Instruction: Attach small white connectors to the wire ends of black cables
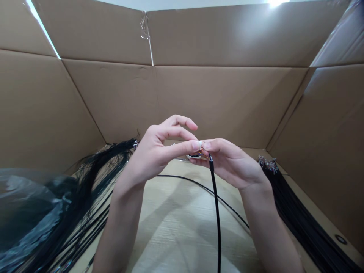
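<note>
Both hands meet in the middle of the head view, above the table. My left hand point(170, 144) pinches a small white piece, perhaps a connector, between thumb and index finger; its other fingers are raised. My right hand point(227, 157) grips the wire end of a black cable point(216, 212) with thumb and fingers. Thin coloured wires point(205, 153) fan out of the cable's sheath between the two hands. The cable hangs down toward the near edge. Behind the fingertips a small white rounded thing shows in part, too hidden to name.
A bundle of black cables point(91, 189) lies at left beside clear plastic wrapping point(31, 216). Another black cable bundle point(295, 212) with bare wire ends runs along the right, near a black ring point(340, 239). Cardboard walls point(227, 98) enclose the wooden table point(170, 216).
</note>
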`<state>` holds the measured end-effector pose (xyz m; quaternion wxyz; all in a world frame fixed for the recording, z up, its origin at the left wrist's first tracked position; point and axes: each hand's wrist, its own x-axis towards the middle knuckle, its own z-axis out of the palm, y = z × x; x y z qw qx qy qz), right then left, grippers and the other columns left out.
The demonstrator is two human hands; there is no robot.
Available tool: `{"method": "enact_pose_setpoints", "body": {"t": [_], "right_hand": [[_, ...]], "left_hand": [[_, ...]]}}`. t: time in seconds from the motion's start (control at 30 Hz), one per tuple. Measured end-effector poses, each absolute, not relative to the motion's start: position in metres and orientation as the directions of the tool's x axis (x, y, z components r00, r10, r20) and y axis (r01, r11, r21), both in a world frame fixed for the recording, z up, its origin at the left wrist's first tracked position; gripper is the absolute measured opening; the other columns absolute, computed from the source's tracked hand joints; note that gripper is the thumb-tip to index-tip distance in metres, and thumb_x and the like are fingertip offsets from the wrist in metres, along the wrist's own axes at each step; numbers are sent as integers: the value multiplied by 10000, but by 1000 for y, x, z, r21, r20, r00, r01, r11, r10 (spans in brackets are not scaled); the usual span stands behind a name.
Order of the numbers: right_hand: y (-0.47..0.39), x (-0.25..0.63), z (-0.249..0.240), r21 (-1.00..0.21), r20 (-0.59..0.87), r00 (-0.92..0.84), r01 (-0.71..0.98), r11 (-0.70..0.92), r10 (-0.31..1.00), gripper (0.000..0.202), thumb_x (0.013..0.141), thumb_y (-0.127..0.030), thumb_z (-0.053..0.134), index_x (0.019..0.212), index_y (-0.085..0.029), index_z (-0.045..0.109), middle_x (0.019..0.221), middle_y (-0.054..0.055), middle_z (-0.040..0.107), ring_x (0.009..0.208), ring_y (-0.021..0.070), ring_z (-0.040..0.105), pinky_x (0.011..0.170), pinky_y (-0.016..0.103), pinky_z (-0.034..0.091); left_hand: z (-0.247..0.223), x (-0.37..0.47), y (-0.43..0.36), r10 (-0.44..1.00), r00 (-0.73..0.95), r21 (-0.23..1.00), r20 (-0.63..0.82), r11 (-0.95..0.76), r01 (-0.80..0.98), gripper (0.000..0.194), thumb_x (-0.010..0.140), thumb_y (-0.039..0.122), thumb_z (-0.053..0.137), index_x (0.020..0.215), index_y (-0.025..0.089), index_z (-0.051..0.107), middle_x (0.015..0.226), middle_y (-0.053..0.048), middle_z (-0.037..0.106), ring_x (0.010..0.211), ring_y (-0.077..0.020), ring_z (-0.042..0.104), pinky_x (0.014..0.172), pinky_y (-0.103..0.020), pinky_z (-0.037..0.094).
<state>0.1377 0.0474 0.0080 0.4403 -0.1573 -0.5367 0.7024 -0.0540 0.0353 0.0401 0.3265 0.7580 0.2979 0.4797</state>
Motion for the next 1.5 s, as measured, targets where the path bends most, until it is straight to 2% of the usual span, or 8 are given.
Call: {"method": "enact_pose_setpoints", "body": {"t": [0.27,0.37,0.6,0.87,1.0,1.2,1.5], "right_hand": [[47,136,8,-892,229,-562,-448,-60,795,192,845,-255,759,662,-203,732,805,19,528,909,208,495,967,387,468],[46,137,8,-906,248,-538,-424,-4,806,226,877,-246,731,658,-200,703,809,25,533,878,206,469,941,384,451],[42,141,10,-921,337,-498,-351,170,799,218,980,-249,655,804,-178,761,814,23,493,854,201,433,840,348,384],[36,139,12,-914,386,-454,-305,267,803,286,1014,-303,643,751,-200,685,839,27,503,871,202,431,851,333,383],[34,139,12,-912,397,-434,-288,294,809,319,1028,-340,638,736,-212,641,852,25,495,880,205,440,857,329,388],[37,138,9,-903,415,-417,-301,307,809,307,1037,-370,651,772,-217,669,815,8,444,827,195,400,793,326,361],[36,143,11,-890,453,-320,-211,404,832,194,974,-331,735,818,-220,701,896,11,564,855,182,488,798,318,384]], "left_hand": [[44,-58,29,762,319,720,563,-642,263,173,886,277,804,714,265,825,1111,-41,656,1100,-206,616,786,-233,559],[44,-57,27,755,298,695,584,-655,296,172,875,273,819,703,266,819,1106,-35,667,1126,-207,615,817,-236,551],[40,-50,26,751,232,709,619,-661,246,148,880,272,830,732,276,822,1047,-27,669,1084,-197,616,806,-238,556],[39,-50,26,731,233,692,641,-682,235,139,893,299,831,757,269,827,1033,-39,668,1098,-222,624,875,-300,553],[38,-47,23,734,190,695,652,-679,237,131,891,332,838,771,278,833,1013,-40,676,1074,-225,625,853,-309,556],[38,-48,27,758,157,718,633,-651,245,138,867,336,856,754,262,827,1012,-41,691,986,-213,633,825,-317,559],[38,-53,31,749,165,703,642,-660,264,124,887,329,840,776,274,838,1008,-29,691,950,-195,635,907,-347,532]]}}
